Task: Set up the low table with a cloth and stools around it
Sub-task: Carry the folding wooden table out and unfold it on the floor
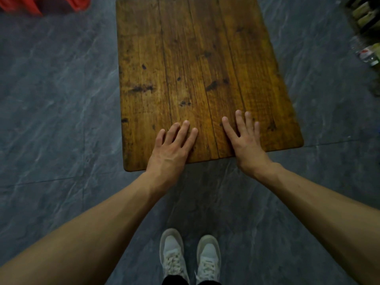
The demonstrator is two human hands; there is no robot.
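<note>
A low wooden table [193, 64] with a bare plank top stands on the floor in front of me. My left hand [172, 147] lies flat on its near edge, fingers straight and spread. My right hand [244, 138] rests flat beside it, a little to the right, fingers straight too. Neither hand holds anything. A red plastic stool [43, 5] shows partly at the top left corner, away from the table. No cloth is in view.
Grey stone-pattern floor tiles [61, 99] surround the table on all sides. My white sneakers [189, 256] stand just short of the table's near edge. At the right edge lie a plastic bottle [368, 54] and blurred boxes [364, 15].
</note>
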